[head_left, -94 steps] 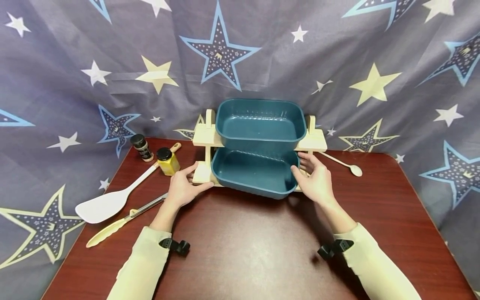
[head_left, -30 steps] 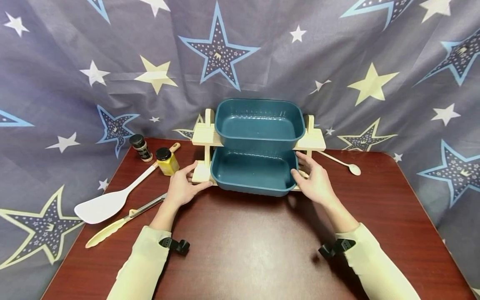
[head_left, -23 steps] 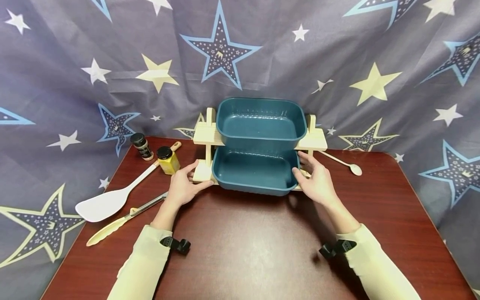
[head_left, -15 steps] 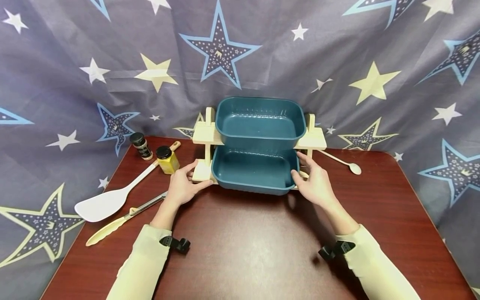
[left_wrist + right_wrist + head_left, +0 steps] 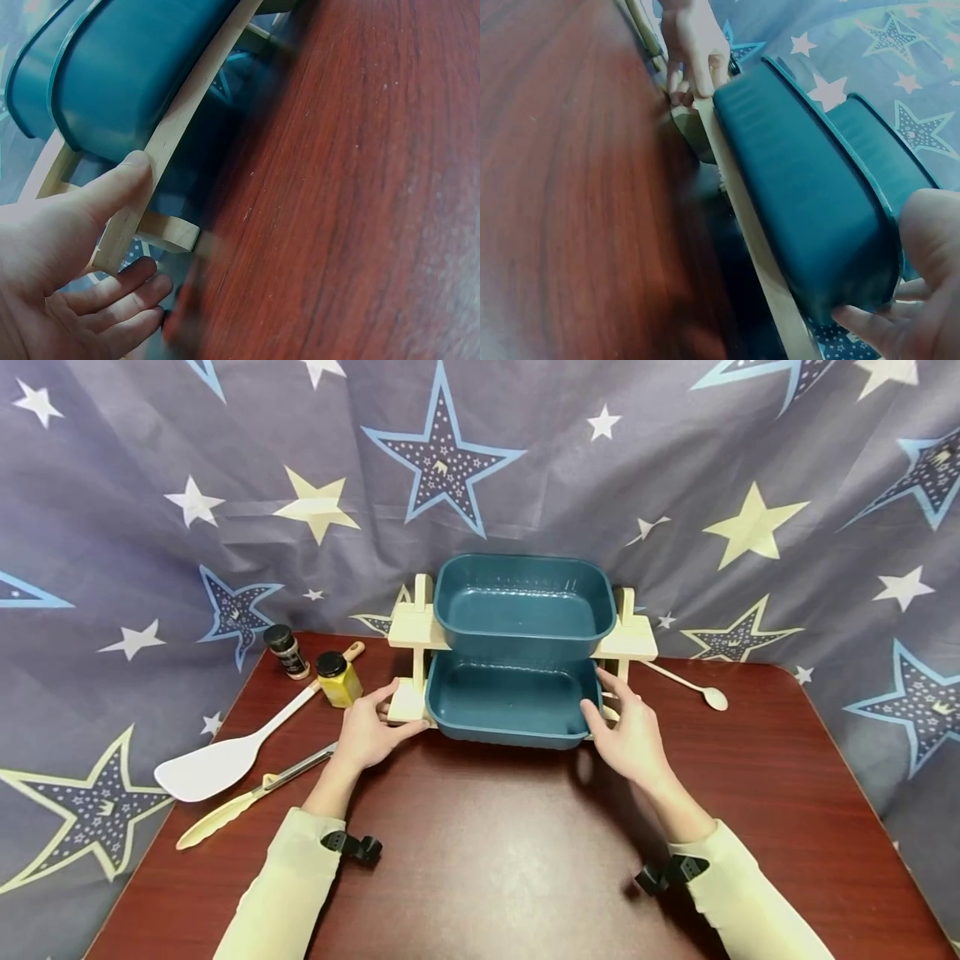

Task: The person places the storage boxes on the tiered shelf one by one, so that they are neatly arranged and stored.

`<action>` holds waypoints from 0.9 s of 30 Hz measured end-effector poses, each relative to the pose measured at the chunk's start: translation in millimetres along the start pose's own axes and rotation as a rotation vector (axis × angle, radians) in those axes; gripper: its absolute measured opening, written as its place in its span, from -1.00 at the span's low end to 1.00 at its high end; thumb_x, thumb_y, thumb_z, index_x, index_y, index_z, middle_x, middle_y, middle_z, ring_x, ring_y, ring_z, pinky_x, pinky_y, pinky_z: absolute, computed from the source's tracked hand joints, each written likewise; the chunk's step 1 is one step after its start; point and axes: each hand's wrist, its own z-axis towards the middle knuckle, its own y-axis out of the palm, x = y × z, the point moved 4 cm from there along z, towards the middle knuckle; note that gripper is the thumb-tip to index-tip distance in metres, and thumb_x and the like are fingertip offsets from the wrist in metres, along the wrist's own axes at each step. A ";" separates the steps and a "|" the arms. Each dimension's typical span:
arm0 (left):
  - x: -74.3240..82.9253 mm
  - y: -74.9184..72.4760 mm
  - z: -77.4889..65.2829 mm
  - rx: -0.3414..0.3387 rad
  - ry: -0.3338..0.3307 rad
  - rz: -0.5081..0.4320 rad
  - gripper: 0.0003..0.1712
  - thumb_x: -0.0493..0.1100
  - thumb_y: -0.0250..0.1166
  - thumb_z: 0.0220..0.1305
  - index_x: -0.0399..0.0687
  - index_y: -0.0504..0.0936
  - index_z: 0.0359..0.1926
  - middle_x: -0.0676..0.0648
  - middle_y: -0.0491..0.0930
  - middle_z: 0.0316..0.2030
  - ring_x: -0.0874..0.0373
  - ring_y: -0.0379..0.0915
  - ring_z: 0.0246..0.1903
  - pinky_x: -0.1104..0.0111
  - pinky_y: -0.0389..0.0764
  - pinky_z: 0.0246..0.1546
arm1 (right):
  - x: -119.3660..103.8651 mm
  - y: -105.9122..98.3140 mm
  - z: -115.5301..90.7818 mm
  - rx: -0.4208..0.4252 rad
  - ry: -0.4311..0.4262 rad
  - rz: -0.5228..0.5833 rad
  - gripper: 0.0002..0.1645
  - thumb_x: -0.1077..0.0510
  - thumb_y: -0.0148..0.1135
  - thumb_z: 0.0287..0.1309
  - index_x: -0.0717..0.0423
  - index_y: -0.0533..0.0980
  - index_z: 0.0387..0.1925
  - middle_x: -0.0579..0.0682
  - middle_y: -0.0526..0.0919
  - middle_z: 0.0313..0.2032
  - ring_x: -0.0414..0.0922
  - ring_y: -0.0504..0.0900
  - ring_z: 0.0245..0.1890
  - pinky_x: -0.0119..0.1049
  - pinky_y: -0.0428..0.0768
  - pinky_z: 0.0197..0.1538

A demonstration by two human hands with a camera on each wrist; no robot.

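Observation:
A light wooden two-tier rack (image 5: 408,702) stands near the back edge of the table, with a teal plastic bin on each tier. My left hand (image 5: 367,731) grips the lower shelf's left end. In the left wrist view its thumb (image 5: 120,184) lies on the front edge of the shelf, fingers curled below. My right hand (image 5: 633,731) is at the right end of the lower bin (image 5: 517,702). Its thumb lies over the rim, and its fingers reach along the outer end wall. Above sits the upper bin (image 5: 525,602), touched by neither hand.
Left of the rack lie a white spatula (image 5: 210,768) and tongs (image 5: 225,818), beside a yellow jar (image 5: 340,683) and a dark spice bottle (image 5: 287,652). A small spoon (image 5: 712,697) lies to the right. Star-patterned cloth (image 5: 525,460) hangs behind the dark red table (image 5: 495,860).
Since the oldest frame, the lower bin's right front corner has gone back, so the bin now sits straight on its shelf. Both hands stay nearly where they were.

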 end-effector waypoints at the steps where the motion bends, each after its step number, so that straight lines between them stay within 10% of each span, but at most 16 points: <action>1: 0.7 -0.5 0.3 0.004 -0.001 0.001 0.09 0.00 0.72 0.05 -0.26 0.43 0.53 -0.29 0.84 -0.12 -0.06 0.79 -0.23 0.45 0.65 -0.25 | -0.8 0.6 -0.8 -0.001 -0.008 -0.010 -0.32 0.16 0.30 0.44 0.23 0.41 0.50 0.32 0.64 0.31 0.24 0.75 0.18 0.12 0.75 0.04; 27: 0.7 1.1 0.0 0.007 0.013 0.007 0.08 0.01 0.71 0.06 -0.29 0.43 0.52 -0.29 0.84 -0.13 -0.05 0.81 -0.22 0.34 0.70 -0.20 | -5.5 -2.5 2.9 0.084 -0.178 -0.180 -0.42 0.18 0.33 0.36 0.35 0.56 0.34 0.33 0.71 0.22 0.23 0.72 0.21 0.17 0.65 0.23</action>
